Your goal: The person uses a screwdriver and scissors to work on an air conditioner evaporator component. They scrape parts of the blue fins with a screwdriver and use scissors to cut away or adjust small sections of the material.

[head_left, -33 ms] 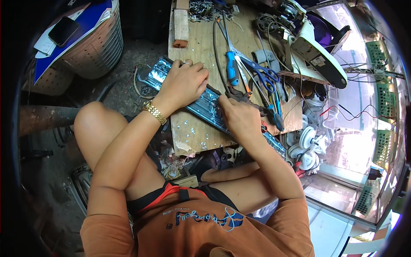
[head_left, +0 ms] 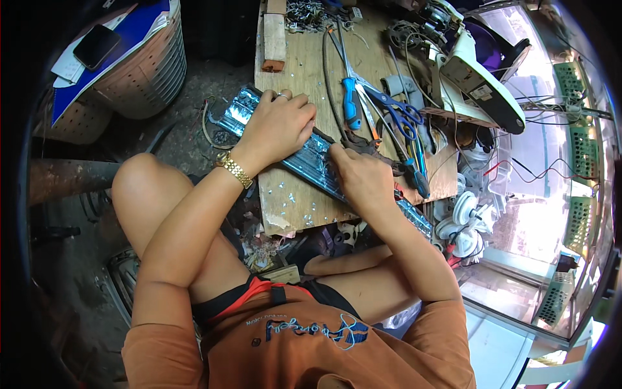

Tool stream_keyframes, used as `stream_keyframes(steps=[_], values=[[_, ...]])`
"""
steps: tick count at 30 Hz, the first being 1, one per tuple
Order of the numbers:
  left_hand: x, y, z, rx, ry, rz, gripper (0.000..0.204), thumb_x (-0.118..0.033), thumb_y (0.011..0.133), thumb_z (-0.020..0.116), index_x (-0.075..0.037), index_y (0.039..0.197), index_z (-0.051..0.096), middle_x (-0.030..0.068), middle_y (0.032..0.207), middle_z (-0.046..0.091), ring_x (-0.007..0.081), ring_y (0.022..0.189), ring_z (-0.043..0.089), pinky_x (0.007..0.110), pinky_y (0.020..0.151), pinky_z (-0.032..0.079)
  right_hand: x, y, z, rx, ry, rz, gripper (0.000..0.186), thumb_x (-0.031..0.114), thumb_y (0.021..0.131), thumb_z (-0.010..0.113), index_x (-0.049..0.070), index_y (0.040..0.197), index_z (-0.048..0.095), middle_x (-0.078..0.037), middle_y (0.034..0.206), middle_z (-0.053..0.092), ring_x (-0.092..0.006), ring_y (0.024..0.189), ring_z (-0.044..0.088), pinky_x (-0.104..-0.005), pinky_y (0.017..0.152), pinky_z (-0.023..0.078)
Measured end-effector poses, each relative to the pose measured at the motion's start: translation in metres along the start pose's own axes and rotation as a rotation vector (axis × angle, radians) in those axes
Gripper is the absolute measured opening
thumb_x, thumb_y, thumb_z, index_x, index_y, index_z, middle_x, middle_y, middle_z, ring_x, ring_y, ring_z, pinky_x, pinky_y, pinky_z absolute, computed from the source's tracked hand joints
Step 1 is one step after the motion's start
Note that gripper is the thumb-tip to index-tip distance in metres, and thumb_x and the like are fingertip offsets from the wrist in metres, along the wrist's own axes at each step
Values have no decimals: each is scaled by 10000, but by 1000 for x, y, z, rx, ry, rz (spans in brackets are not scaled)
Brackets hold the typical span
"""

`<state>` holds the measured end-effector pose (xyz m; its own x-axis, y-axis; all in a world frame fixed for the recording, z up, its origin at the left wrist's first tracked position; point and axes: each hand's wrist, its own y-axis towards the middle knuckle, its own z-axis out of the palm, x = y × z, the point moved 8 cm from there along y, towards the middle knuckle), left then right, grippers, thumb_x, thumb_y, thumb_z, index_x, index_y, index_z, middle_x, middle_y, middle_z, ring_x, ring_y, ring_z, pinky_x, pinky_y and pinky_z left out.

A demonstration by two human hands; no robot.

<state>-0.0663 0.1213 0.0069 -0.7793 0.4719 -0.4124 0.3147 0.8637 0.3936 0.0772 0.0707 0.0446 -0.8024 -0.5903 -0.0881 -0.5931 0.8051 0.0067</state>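
A long, narrow, glossy blue-black panel (head_left: 310, 159), like a circuit board under a clear coating, lies slantwise across the table's near edge. My left hand (head_left: 277, 127) is over its far-left part, fingers bent around the far edge and gripping it. Farther right along the panel, my right hand (head_left: 364, 178) is closed with thumb and forefinger at the panel's surface; whatever they pinch is hidden. Small pale crumbs (head_left: 285, 201) lie on the wood beside the panel. Beyond my right hand are a blue-handled screwdriver (head_left: 352, 104) and blue-handled scissors (head_left: 403, 117).
The wooden table (head_left: 301, 71) bears a wood block (head_left: 273, 43), a heap of screws (head_left: 311, 16) and a white appliance part (head_left: 476, 84) with loose wires. A plastic basket (head_left: 146, 65) with a phone (head_left: 96, 47) on top stands far left. White plastic parts (head_left: 468, 223) crowd the right.
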Motion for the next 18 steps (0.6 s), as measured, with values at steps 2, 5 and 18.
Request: stream_keyframes(steps=[2,5,18], values=[[0,-1,0,-11,1,4,137,-234,985,663,-106,1017,701,59,1058,684,291,1063,643,461,957,471,4,1,0,-13,-2,-16,161,113,928,621,126,1087,641,-74,839,706,-284,742,749,-429,590,593],[2,-2,2,-25,4,9,142,-235,984,664,-103,1012,706,57,1056,684,292,1057,643,460,954,472,9,2,2,-27,-32,1,140,112,912,632,124,1049,659,-75,829,705,-286,740,750,-425,590,597],[3,-2,2,-20,-3,10,174,-248,986,655,-84,994,714,71,1042,692,306,1047,641,463,954,468,-6,-23,1,11,-8,5,137,106,900,640,136,1030,668,-89,814,700,-306,728,744,-433,590,590]])
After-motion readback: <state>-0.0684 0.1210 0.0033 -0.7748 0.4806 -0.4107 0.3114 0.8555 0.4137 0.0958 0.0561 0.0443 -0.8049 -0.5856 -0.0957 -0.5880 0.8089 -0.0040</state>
